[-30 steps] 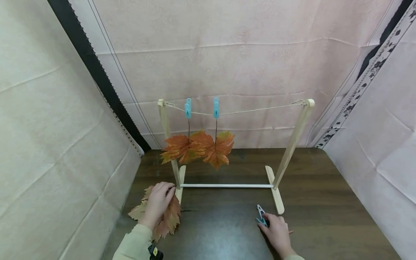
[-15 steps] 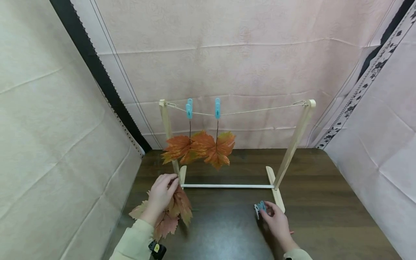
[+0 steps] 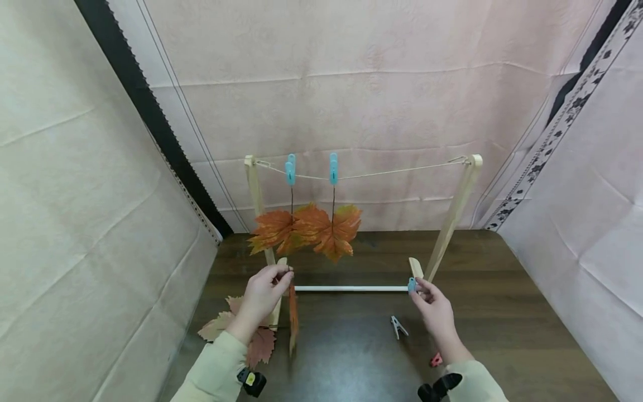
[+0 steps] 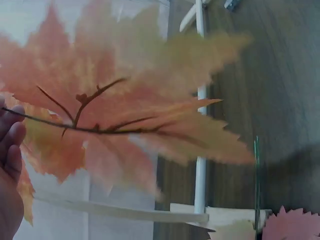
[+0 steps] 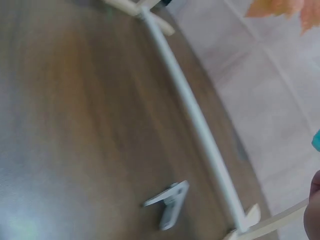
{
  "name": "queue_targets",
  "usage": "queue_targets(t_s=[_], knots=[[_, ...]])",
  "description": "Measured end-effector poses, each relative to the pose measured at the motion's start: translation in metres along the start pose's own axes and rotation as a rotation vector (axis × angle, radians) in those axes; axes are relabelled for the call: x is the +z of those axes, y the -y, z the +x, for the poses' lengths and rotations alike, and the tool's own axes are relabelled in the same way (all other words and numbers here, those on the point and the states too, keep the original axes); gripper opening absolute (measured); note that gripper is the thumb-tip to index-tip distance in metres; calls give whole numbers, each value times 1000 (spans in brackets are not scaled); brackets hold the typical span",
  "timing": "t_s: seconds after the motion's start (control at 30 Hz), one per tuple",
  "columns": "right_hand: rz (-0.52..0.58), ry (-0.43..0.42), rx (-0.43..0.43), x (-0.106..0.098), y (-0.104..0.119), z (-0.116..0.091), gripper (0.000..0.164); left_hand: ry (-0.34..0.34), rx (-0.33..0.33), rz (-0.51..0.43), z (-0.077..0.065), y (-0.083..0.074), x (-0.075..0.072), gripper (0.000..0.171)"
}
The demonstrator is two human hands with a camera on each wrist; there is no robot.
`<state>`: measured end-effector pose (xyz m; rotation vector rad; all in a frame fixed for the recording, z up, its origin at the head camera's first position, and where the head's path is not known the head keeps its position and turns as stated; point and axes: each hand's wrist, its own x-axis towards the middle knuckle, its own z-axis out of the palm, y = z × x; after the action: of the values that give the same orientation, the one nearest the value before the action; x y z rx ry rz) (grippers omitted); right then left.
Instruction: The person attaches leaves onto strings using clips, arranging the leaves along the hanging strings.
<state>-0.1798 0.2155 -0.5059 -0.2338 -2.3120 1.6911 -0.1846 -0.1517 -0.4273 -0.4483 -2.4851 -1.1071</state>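
Observation:
My left hand [image 3: 263, 296] pinches the stem of an orange artificial maple leaf [image 3: 293, 321], which hangs edge-on below the fingers in the head view. The left wrist view shows this leaf [image 4: 125, 105] broadside, with its dark branching stem. Between thumb and fingers of my right hand [image 3: 436, 312] is a blue clothespin [image 3: 412, 285], held up near the rack's right post. Only the tip of that clothespin [image 5: 316, 141] shows at the right wrist view's edge. Two orange leaves [image 3: 334, 231] hang by their stems from blue clothespins [image 3: 334, 169] on the string [image 3: 387, 172].
The wooden rack has a left post [image 3: 254, 187], a right post [image 3: 454, 215] and a white crossbar [image 3: 351, 288]. More leaves [image 3: 261, 346] lie on the table by its left foot. A grey clothespin [image 3: 398, 326] and a red clothespin [image 3: 436, 360] lie at right.
My left hand has lifted one leaf off the pile by its stem and moved rightward. My right hand has picked up the blue clothespin and raised it, leaving the grey one on the table.

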Motion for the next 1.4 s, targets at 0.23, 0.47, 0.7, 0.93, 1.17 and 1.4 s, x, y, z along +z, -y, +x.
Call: queue_targets(t_s=[0.23,0.47,0.7,0.93,1.17,1.4], knots=[[25,21,13,-6,27,9,35,148,-100,-173,5,-11,1,7],[86,49,-34,-6,49,16,31,249,-55,-209,14,-18,3,10],[279,106,-82,-7,65,21,31,268,-29,-222,21,-26,9,12],[550,168,-105,-4,76,22,23,250,-35,-267,25,-31,19,15],[644,237,-115,-2,82,26,23,272,-32,-287,29,-37,27,15],[649,226,-97,1,89,29,24,285,-46,-282,35,-42,36,12]])
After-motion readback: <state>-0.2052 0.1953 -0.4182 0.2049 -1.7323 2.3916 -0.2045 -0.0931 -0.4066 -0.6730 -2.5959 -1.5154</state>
